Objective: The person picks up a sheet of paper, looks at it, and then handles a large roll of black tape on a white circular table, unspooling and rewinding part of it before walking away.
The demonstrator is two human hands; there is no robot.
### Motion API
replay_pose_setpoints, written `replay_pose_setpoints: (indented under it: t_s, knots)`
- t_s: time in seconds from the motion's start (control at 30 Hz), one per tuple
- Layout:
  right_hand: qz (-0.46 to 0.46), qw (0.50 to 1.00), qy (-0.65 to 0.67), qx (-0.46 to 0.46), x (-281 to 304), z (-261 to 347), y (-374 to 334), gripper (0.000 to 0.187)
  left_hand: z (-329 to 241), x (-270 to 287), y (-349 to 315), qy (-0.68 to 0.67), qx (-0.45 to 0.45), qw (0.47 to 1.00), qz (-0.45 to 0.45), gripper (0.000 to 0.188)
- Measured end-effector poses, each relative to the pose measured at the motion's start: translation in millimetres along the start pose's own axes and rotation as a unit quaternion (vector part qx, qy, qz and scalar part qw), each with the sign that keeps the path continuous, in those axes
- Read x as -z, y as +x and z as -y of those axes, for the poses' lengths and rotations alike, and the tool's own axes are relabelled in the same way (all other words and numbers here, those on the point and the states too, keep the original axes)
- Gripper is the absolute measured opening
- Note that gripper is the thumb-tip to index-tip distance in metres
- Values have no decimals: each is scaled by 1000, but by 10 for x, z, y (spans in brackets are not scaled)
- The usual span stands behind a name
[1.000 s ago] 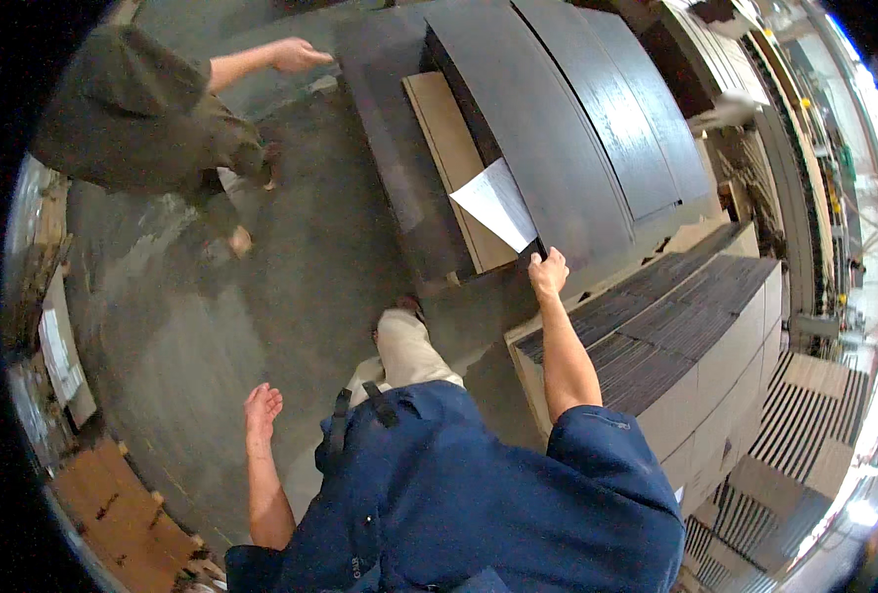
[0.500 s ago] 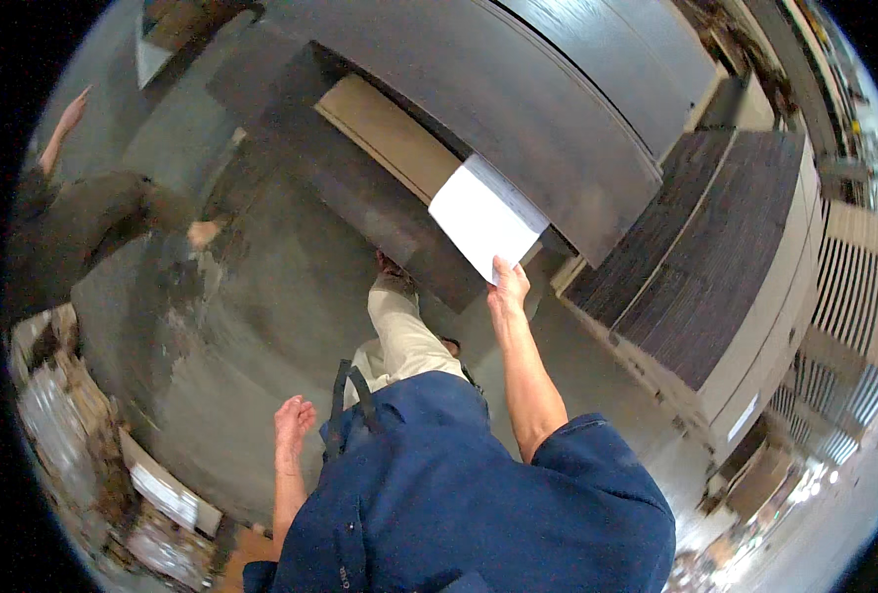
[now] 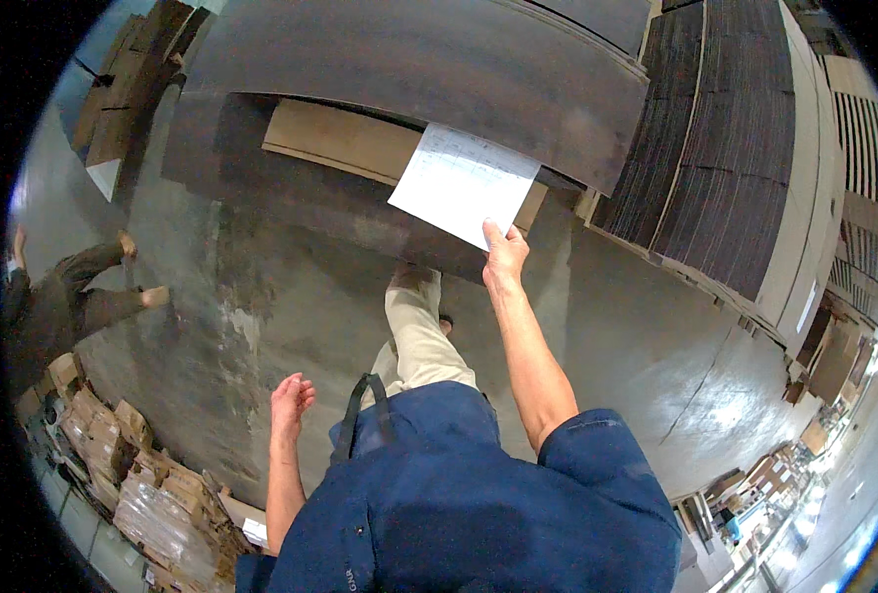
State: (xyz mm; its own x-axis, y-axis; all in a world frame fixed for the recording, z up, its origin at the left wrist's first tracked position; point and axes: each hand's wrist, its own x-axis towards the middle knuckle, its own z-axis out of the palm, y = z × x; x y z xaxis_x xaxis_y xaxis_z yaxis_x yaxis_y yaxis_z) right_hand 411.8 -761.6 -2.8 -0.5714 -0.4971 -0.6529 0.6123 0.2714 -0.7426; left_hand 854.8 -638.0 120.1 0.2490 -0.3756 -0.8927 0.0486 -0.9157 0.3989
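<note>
White paper, one sheet point(image 3: 464, 186), is in the right grip point(image 3: 504, 255), pinched at its near right corner with the thumb on top and the fingers mostly hidden beneath. It lies out flat, unfolded, with faint print toward its far side. Its far edge meets or overlaps the near edge of the upper panel point(image 3: 439, 84), right of the middle; whether the two touch cannot be told. Below, between that edge and the lower panel point(image 3: 335, 206), a brown board point(image 3: 335, 136) shows, partly covered by the sheet.

As far as can be judged, taking up the sheet is done: it is in hand and opened out. Setting it down or letting it go is not done. The left grip point(image 3: 292, 403) has no part in the work; it hangs loosely half-curled over the floor point(image 3: 291, 326), well apart from the sheet, with nothing seen in it.

Both panels lie flat, the upper one's right corner near the stack point(image 3: 721, 138) of dark boards. Nothing shows either panel being handled. Beyond the sheet itself, how much work is left cannot be told.
</note>
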Motion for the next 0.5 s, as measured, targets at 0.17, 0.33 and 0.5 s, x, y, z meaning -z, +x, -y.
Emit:
replay_pose_setpoints:
  t_s: [0.17, 0.33, 0.5]
  knots:
    - [11, 999, 18, 27, 20, -23, 13, 20, 71, -24, 26, 21, 19, 1000, -2, 32]
    - [13, 998, 24, 54, 9, -25, -44, 21, 208, 19, 1, 14, 32, 999, 9, 31]
    - [9, 998, 27, 58, -14, -31, -93, 21, 271, 73, -15, 25, 40, 999, -2, 32]
